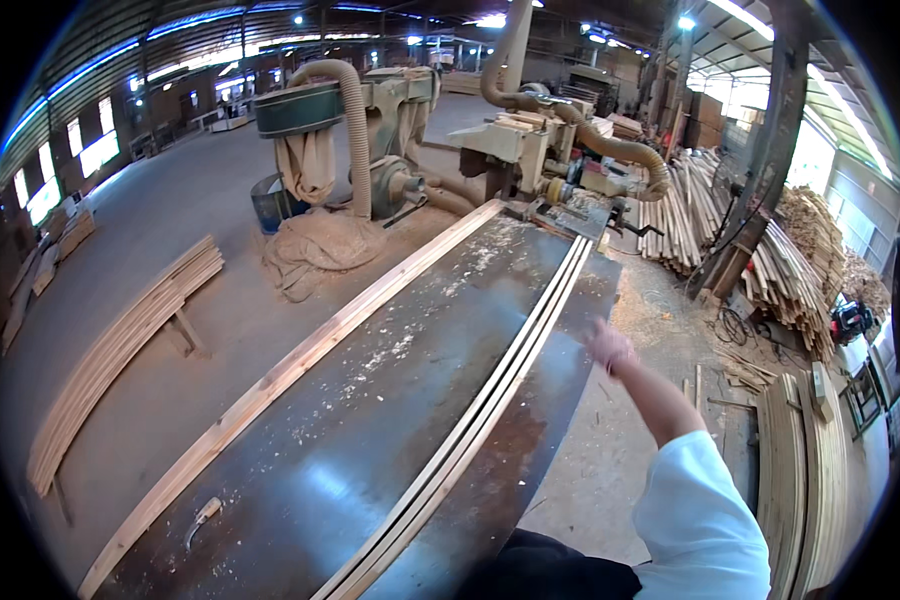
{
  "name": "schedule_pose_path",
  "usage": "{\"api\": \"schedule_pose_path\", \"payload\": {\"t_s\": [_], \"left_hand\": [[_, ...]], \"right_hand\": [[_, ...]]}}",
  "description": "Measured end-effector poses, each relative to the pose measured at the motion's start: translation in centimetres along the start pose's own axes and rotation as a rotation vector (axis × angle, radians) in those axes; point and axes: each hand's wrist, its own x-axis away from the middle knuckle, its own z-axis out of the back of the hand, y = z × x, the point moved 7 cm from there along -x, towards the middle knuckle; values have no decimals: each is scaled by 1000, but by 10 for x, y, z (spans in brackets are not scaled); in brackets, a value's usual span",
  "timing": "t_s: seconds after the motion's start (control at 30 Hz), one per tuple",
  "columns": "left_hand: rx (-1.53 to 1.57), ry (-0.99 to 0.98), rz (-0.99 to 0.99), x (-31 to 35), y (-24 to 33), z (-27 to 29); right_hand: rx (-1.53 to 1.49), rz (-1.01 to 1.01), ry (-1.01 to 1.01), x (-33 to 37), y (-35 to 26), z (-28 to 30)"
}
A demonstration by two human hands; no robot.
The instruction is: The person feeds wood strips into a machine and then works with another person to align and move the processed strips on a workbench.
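My right hand (pixel 610 350) reaches over the right edge of a long dark metal table (pixel 370 400), its forearm coming from a white sleeve. The fingers are blurred, and I cannot make out anything in them. Closest to this hand, several thin pale wooden strips (pixel 526 352) lie side by side along the table and lead up to a woodworking machine (pixel 515 145) at the far end. My left hand is out of view. A wooden rail (pixel 300 368) runs along the table's left edge.
A small hooked tool (pixel 205 512) and wood shavings lie on the table. Stacked boards (pixel 130 350) stand at left, more boards (pixel 800 480) at right. A dust collector (pixel 300 120) with hose stands beyond. A steel post (pixel 755 160) rises at right near piled strips (pixel 680 210).
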Motion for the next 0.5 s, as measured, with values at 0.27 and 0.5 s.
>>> {"api": "schedule_pose_path", "payload": {"t_s": [0.27, 0.5], "left_hand": [[9, 19, -83, 0, 2, -6], [-29, 49, -140, -7, 6, 4]], "right_hand": [[326, -94, 398, -131, -18, 237], [-178, -293, 82, -161, -7, 208]]}}
